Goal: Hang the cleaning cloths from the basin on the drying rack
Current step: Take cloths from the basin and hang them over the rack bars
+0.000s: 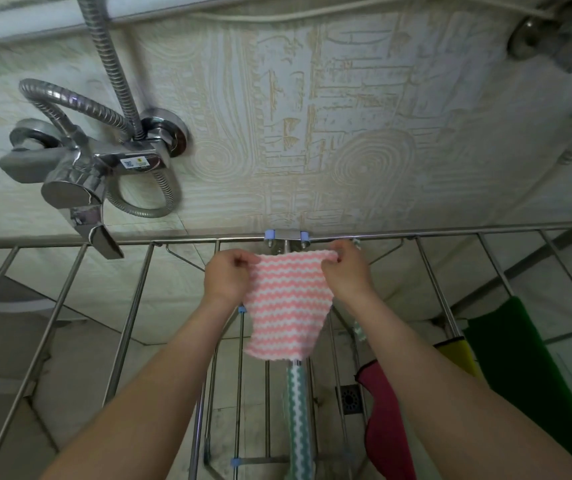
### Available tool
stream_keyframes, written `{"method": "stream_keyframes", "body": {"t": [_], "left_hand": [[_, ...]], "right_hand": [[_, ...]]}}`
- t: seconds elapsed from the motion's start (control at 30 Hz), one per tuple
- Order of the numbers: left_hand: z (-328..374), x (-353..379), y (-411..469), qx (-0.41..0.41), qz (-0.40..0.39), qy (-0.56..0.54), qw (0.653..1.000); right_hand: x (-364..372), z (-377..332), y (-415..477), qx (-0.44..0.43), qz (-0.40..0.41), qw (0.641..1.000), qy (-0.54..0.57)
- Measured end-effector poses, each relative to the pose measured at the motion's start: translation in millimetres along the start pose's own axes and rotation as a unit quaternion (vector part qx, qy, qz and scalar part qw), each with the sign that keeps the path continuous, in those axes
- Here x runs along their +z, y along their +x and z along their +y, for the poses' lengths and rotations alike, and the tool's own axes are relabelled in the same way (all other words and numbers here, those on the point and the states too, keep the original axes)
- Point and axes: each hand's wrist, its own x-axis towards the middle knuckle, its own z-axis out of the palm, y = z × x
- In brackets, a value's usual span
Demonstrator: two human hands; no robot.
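Pink-and-white zigzag cloth [289, 303] hangs spread between both hands, top edge pulled taut from one set of fingers to the other. Left hand [227, 277] holds the top left corner: fingers [243, 263] curled in, pinching the cloth edge. Right hand [345, 271] holds the top right corner the same way, fingers [334, 256] bent and pinching the edge. The rest of the cloth drops loose below the fingers, between the two wrists.

Drying rack [173, 241]: its steel top rail runs just above the fingers, and its centre bracket [286, 236] with blue clips sits right above the gap between the two hands. Cannot tell whether the cloth touches the rail. Rack bars fan out to the left and right of both hands.

Teal-and-white cloth [298, 410] hangs straight below the fingers, starting under the pink cloth's lower edge. Right of the right fingers and lower: yellow cloth [457, 355] and green cloth [526, 358] side by side on rack bars, maroon cloth [384, 420] hanging below them, nearer the right forearm.

Up and left of the left fingers, well apart: chrome shower mixer [80, 168] on the patterned wall tile, metal hose [104, 64] looping from it. Floor drain [348, 398] shows below the right fingers, through the bars.
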Motion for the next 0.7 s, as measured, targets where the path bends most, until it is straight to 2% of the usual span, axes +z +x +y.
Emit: {"method": "stream_keyframes", "body": {"t": [0.1,0.2,0.3,0.37,0.47,0.53,0.63,0.7], "left_hand": [[-5,5,6,0.014,-0.061,0.048,0.997],[-14,6,0,0.094,-0.071,0.122,0.986],[-18,8,-31,0.123,-0.141,0.029,0.982],[-22,13,-54,0.149,-0.195,0.011,0.969],[-32,24,-69,0.156,-0.218,0.029,0.963],[-31,30,-68,0.158,-0.202,0.044,0.966],[-27,35,-64,0.161,-0.183,0.065,0.968],[-25,36,-60,0.151,-0.175,0.07,0.97]], "right_hand": [[7,-3,-5,0.015,-0.029,0.999,0.042],[8,-2,-18,0.019,-0.045,0.998,0.041],[11,4,-31,0.026,-0.113,0.991,0.06],[15,5,-39,0.021,-0.125,0.989,0.081],[23,4,-46,-0.002,-0.11,0.991,0.077],[23,3,-48,-0.031,-0.092,0.995,0.02],[5,4,-51,-0.112,0.009,0.986,-0.124],[-16,13,-53,-0.132,0.066,0.97,-0.192]]}}
